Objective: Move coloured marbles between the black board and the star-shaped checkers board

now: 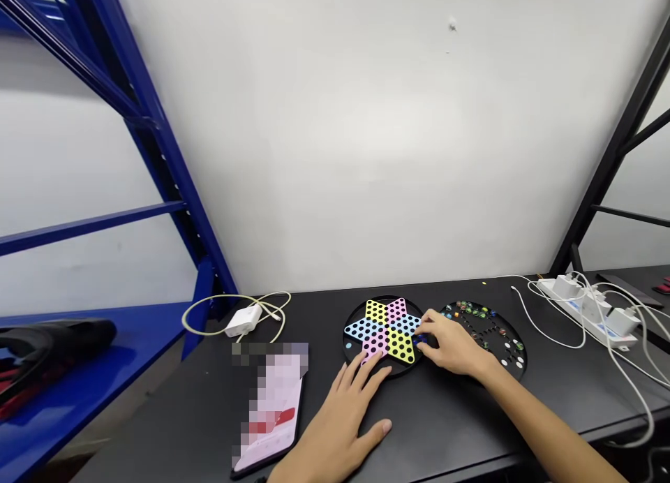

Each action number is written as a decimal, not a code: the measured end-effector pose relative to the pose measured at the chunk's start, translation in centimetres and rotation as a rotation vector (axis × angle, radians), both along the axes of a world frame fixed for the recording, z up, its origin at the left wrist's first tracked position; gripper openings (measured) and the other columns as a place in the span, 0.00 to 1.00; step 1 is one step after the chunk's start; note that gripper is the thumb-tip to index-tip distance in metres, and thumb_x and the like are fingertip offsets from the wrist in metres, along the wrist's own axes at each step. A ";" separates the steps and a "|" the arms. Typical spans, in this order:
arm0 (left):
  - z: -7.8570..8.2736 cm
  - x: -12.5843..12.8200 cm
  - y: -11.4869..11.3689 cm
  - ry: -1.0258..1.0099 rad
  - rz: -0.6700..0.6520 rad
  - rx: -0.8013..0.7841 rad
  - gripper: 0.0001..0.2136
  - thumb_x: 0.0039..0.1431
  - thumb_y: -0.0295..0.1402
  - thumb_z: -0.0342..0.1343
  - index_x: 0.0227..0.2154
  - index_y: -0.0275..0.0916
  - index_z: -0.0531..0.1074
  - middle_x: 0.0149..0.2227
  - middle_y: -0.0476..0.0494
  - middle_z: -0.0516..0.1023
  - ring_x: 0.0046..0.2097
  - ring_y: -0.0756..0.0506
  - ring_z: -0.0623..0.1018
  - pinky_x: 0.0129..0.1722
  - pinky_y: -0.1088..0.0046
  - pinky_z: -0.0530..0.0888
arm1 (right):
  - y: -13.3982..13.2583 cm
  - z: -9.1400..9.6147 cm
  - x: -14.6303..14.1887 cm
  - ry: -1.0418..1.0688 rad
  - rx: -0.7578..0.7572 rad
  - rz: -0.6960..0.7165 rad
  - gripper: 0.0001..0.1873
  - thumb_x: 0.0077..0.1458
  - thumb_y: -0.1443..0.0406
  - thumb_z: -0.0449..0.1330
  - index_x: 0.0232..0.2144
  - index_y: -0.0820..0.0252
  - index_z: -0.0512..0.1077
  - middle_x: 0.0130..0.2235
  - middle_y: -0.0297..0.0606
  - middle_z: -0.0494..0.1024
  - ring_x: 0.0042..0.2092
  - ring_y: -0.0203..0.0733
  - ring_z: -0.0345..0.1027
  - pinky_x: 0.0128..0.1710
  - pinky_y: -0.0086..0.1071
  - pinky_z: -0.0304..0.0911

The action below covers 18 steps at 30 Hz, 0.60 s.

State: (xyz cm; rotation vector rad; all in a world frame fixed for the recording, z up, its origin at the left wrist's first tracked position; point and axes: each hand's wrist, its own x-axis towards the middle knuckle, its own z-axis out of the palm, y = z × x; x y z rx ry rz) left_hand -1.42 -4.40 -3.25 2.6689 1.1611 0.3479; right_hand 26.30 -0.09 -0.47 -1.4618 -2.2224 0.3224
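A round black board with a star of yellow, pink and blue points (386, 327) lies on the black table (419, 427). My left hand (343, 417) rests flat on the table with its fingers spread, the fingertips touching the board's near rim. My right hand (451, 345) is at the board's right edge, fingers curled in a pinch over a small blue marble (421, 339). To the right sits a second round black tray (489, 333) holding several coloured marbles.
A phone (275, 410) lies at the left front of the table. A white charger with a coiled cable (243, 319) sits behind it. A power strip with plugs and cables (591, 312) is at the far right. Blue shelving (105, 357) stands to the left.
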 end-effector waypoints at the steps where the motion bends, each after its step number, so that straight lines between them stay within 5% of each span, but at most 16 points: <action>1: 0.0 0.0 0.0 -0.008 -0.002 0.007 0.29 0.66 0.45 0.50 0.67 0.56 0.48 0.70 0.52 0.47 0.69 0.34 0.51 0.64 0.43 0.58 | 0.1 0.3 1.1 0.004 0.031 -0.041 0.12 0.58 0.62 0.56 0.43 0.54 0.76 0.46 0.39 0.74 0.44 0.40 0.70 0.45 0.32 0.63; 7: -0.3 0.0 0.1 -0.016 0.002 0.014 0.29 0.66 0.45 0.49 0.67 0.56 0.46 0.70 0.53 0.47 0.69 0.34 0.51 0.64 0.43 0.59 | 2.1 -0.9 12.8 -0.148 0.039 -0.531 0.17 0.58 0.65 0.53 0.48 0.59 0.73 0.49 0.44 0.73 0.48 0.45 0.70 0.45 0.33 0.62; 10: -0.2 0.0 0.1 -0.034 -0.001 0.032 0.30 0.66 0.45 0.50 0.67 0.57 0.46 0.70 0.53 0.48 0.69 0.34 0.52 0.64 0.44 0.59 | 2.5 -3.4 17.1 -0.233 -0.044 -0.525 0.16 0.56 0.66 0.54 0.46 0.61 0.74 0.46 0.44 0.74 0.49 0.46 0.70 0.45 0.32 0.62; 14: -0.1 -0.1 0.1 -0.036 -0.008 0.040 0.30 0.65 0.45 0.51 0.67 0.57 0.47 0.70 0.53 0.48 0.69 0.34 0.52 0.64 0.45 0.59 | 1.9 -5.1 17.9 -0.329 -0.021 -0.498 0.15 0.58 0.67 0.51 0.42 0.60 0.76 0.43 0.44 0.75 0.46 0.46 0.70 0.42 0.33 0.62; 18: -0.2 -0.2 0.1 -0.032 0.002 0.022 0.30 0.65 0.46 0.51 0.67 0.59 0.47 0.70 0.54 0.48 0.69 0.35 0.51 0.64 0.45 0.60 | 1.2 -3.6 15.5 -0.328 0.055 -0.482 0.11 0.58 0.63 0.54 0.37 0.58 0.76 0.40 0.42 0.75 0.45 0.48 0.69 0.41 0.35 0.62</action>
